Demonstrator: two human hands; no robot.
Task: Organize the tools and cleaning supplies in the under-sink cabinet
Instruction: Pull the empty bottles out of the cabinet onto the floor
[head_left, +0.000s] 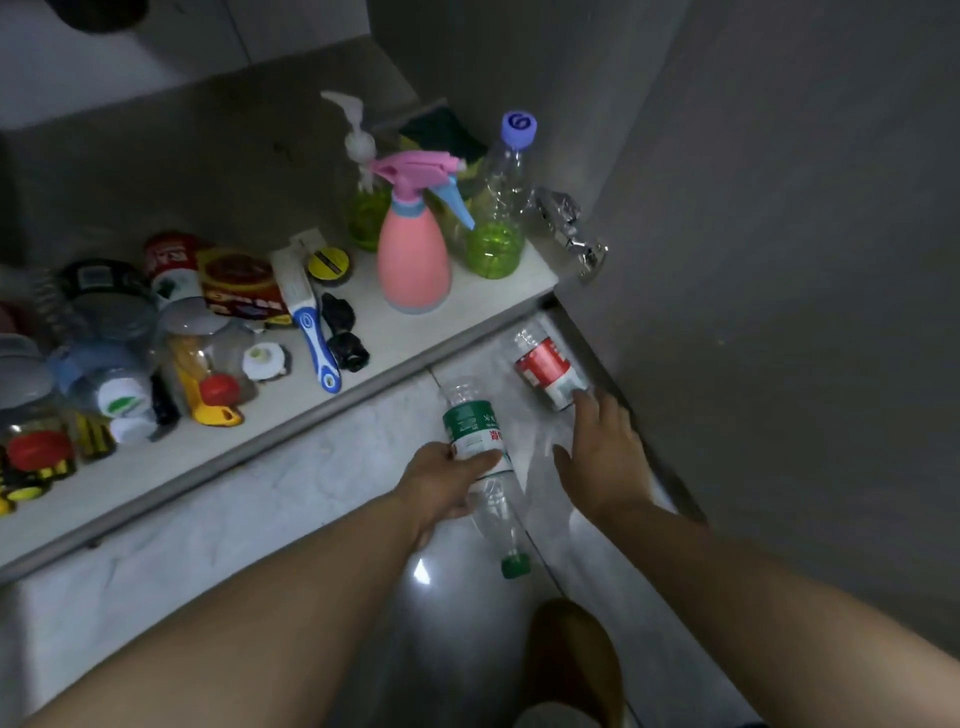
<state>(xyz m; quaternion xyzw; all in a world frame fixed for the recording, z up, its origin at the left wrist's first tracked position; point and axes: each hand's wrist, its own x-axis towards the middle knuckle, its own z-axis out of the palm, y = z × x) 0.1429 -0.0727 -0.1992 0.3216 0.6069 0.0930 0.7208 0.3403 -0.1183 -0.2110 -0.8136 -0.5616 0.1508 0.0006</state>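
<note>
1. At the far left of the white cabinet shelf sits a jumble of clear plastic jars with red and white lids (too crowded and dim to tell apart one by one).
2. A blue-and-white plastic-handled brush lies flat near the shelf's front edge.
3. A pink plastic spray bottle with a pink-and-blue trigger stands upright. It is just beside a clear plastic bottle with a purple cap and green liquid at its bottom.
4. The left hand curls round a clear plastic bottle with a green label and green cap. It holds the bottle over the pale tiled floor in front of the shelf, cap end toward the person.
5. A clear plastic bottle with a red label lies on its side on the floor, just below the shelf edge.
6. The right hand is open with fingers spread. Its fingertips are at the red-labelled bottle's near end, gripping nothing.
7. A grey cabinet door stands open at the right.
</note>
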